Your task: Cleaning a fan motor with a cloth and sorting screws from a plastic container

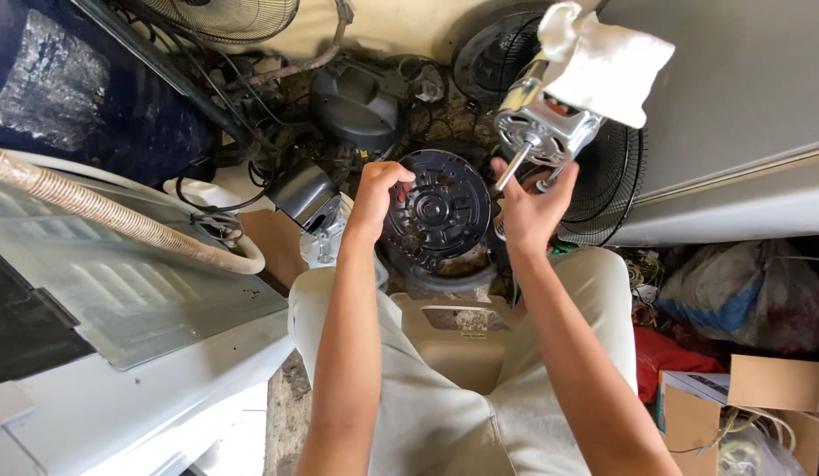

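Left hand [374,196] in a clenched grip on the rim of the round black motor cover [437,210], held above the lap; right hand [531,207] grasps the shaft of the metal fan motor [543,125], white cloth [603,55] draped on top.

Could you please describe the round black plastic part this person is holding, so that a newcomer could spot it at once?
Start at the person's pale trousers and follow the arms up to the hands. The left hand grips the black disc by its rim. Unlike the wire fan grilles behind, it is solid moulded plastic with concentric ribs and a central hub.
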